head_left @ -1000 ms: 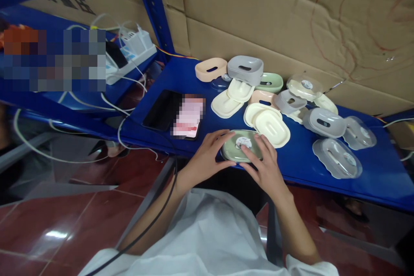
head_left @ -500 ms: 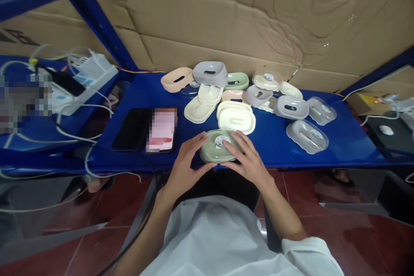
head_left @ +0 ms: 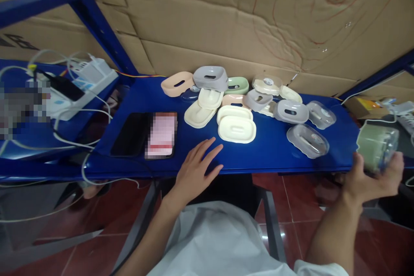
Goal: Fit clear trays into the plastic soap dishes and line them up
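At the far right, beyond the table's right end, my right hand (head_left: 375, 179) grips a green box with a clear cover (head_left: 373, 145), tilted and slightly blurred. My left hand (head_left: 200, 168) is open at the table's front edge, fingers spread, holding nothing. Just beyond its fingertips lie two cream lids (head_left: 237, 130), one overlapping the other. Another cream lid (head_left: 198, 113) sits to their left. Two grey boxes with clear covers (head_left: 307, 140) rest on the right part of the blue table (head_left: 258, 155).
Behind the lids stand a peach box (head_left: 177, 84), a grey box (head_left: 211, 78) and a green box (head_left: 237, 85). A phone with a lit screen (head_left: 161, 134) lies beside a black one (head_left: 129, 133) on the left. White cables (head_left: 74, 144) trail at the far left.
The covered green box has gone from between both hands at the front centre to the far right in my right hand. My left hand has let go of it and stays near the front edge.
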`<act>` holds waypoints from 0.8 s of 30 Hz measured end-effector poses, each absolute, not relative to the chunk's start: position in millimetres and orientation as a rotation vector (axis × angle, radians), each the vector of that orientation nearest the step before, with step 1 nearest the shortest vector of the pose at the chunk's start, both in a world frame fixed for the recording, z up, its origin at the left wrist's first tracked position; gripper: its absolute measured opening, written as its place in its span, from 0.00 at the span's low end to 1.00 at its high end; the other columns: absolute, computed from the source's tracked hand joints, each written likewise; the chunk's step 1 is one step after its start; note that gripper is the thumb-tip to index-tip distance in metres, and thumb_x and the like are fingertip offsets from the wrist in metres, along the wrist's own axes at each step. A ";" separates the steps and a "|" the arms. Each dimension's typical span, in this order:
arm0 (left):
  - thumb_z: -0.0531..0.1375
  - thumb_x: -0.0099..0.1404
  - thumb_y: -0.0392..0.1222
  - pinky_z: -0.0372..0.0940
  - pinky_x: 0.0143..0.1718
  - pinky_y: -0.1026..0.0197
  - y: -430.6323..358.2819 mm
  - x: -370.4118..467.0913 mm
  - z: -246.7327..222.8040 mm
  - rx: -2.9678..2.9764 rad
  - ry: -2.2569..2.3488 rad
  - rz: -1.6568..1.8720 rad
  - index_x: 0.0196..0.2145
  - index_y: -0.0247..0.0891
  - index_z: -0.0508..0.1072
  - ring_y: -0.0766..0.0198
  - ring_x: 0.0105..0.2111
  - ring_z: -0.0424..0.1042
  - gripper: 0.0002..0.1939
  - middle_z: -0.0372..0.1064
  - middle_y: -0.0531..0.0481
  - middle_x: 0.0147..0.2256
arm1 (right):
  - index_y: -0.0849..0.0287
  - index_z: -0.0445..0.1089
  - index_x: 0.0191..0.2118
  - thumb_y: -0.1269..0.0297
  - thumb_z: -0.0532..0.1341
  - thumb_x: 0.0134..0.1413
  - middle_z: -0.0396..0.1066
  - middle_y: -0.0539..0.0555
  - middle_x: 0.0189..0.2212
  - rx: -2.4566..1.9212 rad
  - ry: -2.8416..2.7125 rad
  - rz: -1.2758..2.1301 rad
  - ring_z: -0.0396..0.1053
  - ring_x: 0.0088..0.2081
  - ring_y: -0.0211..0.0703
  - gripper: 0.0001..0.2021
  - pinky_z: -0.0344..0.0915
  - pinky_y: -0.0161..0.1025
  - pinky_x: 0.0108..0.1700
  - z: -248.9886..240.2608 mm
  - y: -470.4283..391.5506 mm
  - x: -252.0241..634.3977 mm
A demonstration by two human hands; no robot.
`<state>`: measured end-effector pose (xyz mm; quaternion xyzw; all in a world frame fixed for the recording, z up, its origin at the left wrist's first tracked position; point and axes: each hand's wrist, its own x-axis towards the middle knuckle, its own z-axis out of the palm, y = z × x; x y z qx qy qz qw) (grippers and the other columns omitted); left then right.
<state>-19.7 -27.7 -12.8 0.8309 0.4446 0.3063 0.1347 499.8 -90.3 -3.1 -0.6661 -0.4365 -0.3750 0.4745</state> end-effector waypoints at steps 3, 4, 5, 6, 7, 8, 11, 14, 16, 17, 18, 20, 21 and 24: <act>0.58 0.79 0.45 0.62 0.71 0.42 -15.4 -7.9 -8.2 2.458 1.260 0.828 0.72 0.49 0.62 0.47 0.72 0.60 0.27 0.57 0.44 0.74 | 0.41 0.66 0.72 0.40 0.73 0.53 0.72 0.59 0.65 -1.781 -1.168 -0.909 0.68 0.64 0.84 0.42 0.63 0.79 0.64 -23.8 -93.8 562.8; 0.58 0.79 0.45 0.61 0.71 0.42 -10.4 -3.3 -6.7 2.489 1.244 0.811 0.72 0.47 0.63 0.47 0.73 0.59 0.27 0.56 0.43 0.74 | 0.41 0.67 0.71 0.40 0.72 0.55 0.72 0.57 0.65 -1.810 -1.216 -0.874 0.69 0.64 0.83 0.40 0.64 0.81 0.62 -30.1 -91.8 573.7; 0.58 0.79 0.44 0.60 0.72 0.41 -5.4 1.0 -5.5 2.524 1.227 0.791 0.72 0.46 0.63 0.46 0.74 0.57 0.27 0.55 0.42 0.75 | 0.41 0.68 0.70 0.41 0.72 0.55 0.73 0.57 0.65 -1.819 -1.262 -0.851 0.69 0.63 0.83 0.38 0.65 0.81 0.62 -35.4 -88.5 581.0; 0.58 0.79 0.44 0.59 0.72 0.39 -0.7 4.7 -4.6 2.556 1.214 0.770 0.72 0.44 0.64 0.44 0.75 0.55 0.27 0.53 0.41 0.76 | 0.41 0.70 0.68 0.41 0.72 0.55 0.73 0.58 0.64 -1.809 -1.307 -0.843 0.70 0.62 0.83 0.37 0.65 0.81 0.61 -39.4 -84.5 585.9; 0.58 0.79 0.43 0.57 0.73 0.37 3.2 7.6 -4.2 2.582 1.203 0.748 0.71 0.43 0.65 0.42 0.76 0.53 0.26 0.51 0.40 0.76 | 0.41 0.71 0.67 0.41 0.72 0.55 0.73 0.58 0.63 -1.800 -1.364 -0.828 0.70 0.62 0.83 0.35 0.65 0.81 0.61 -41.6 -80.3 589.3; 0.58 0.78 0.43 0.56 0.73 0.35 6.1 9.4 -4.1 2.604 1.193 0.726 0.71 0.42 0.66 0.40 0.76 0.51 0.26 0.50 0.40 0.77 | 0.40 0.71 0.66 0.42 0.71 0.57 0.73 0.58 0.63 -1.787 -1.424 -0.811 0.70 0.62 0.82 0.32 0.65 0.80 0.61 -42.0 -76.6 591.6; 0.57 0.79 0.44 0.53 0.73 0.31 6.8 8.4 -5.1 2.623 1.196 0.702 0.68 0.41 0.69 0.39 0.76 0.50 0.23 0.56 0.41 0.75 | 0.35 0.66 0.69 0.46 0.65 0.66 0.71 0.57 0.65 -1.800 -1.537 -0.756 0.66 0.66 0.81 0.28 0.62 0.82 0.62 -30.0 -70.6 589.8; 0.59 0.78 0.43 0.46 0.73 0.24 -1.2 2.2 -5.8 2.605 1.250 0.743 0.63 0.42 0.73 0.39 0.73 0.59 0.18 0.70 0.41 0.67 | 0.36 0.61 0.73 0.48 0.62 0.69 0.71 0.60 0.66 -1.831 -1.471 -0.795 0.59 0.71 0.81 0.30 0.57 0.83 0.63 0.1 -65.4 556.4; 0.61 0.77 0.41 0.41 0.72 0.21 -7.5 -2.0 -6.1 2.598 1.292 0.788 0.60 0.43 0.75 0.40 0.68 0.65 0.16 0.76 0.42 0.60 | 0.43 0.64 0.72 0.50 0.60 0.71 0.72 0.65 0.65 -1.760 -1.482 -0.809 0.63 0.69 0.75 0.28 0.63 0.75 0.64 24.7 -53.2 509.2; 0.61 0.77 0.41 0.40 0.72 0.21 -10.2 -4.0 -6.4 2.599 1.306 0.814 0.59 0.44 0.76 0.41 0.66 0.68 0.15 0.78 0.43 0.57 | 0.48 0.69 0.69 0.52 0.57 0.72 0.75 0.66 0.61 -1.639 -1.464 -0.850 0.69 0.65 0.72 0.24 0.67 0.70 0.62 36.3 -43.1 479.9; 0.61 0.77 0.40 0.40 0.72 0.22 -12.4 -6.0 -6.9 2.604 1.311 0.836 0.57 0.45 0.76 0.42 0.64 0.70 0.14 0.79 0.44 0.54 | 0.51 0.70 0.67 0.53 0.56 0.73 0.76 0.65 0.60 -1.584 -1.540 -0.799 0.72 0.62 0.67 0.22 0.69 0.67 0.62 46.6 -30.6 448.7; 0.62 0.77 0.39 0.40 0.72 0.22 -15.3 -10.7 -8.6 2.609 1.304 0.854 0.54 0.46 0.78 0.45 0.61 0.71 0.11 0.80 0.46 0.50 | 0.53 0.72 0.65 0.55 0.56 0.74 0.77 0.61 0.60 -1.515 -1.855 -0.626 0.73 0.61 0.62 0.20 0.68 0.63 0.63 61.6 0.4 387.6; 0.62 0.77 0.39 0.40 0.72 0.23 -16.1 -13.7 -9.7 2.602 1.294 0.855 0.53 0.46 0.78 0.46 0.60 0.72 0.10 0.80 0.47 0.48 | 0.53 0.72 0.64 0.55 0.56 0.74 0.76 0.60 0.61 -1.500 -1.967 -0.580 0.72 0.62 0.60 0.20 0.67 0.61 0.64 65.7 17.8 361.0; 0.63 0.75 0.38 0.47 0.72 0.27 -16.4 -24.3 -13.4 2.536 1.254 0.873 0.49 0.46 0.79 0.49 0.58 0.72 0.08 0.78 0.48 0.47 | 0.56 0.70 0.67 0.57 0.55 0.75 0.72 0.61 0.65 -1.517 -2.170 -0.543 0.66 0.67 0.61 0.21 0.61 0.60 0.66 65.0 71.6 306.9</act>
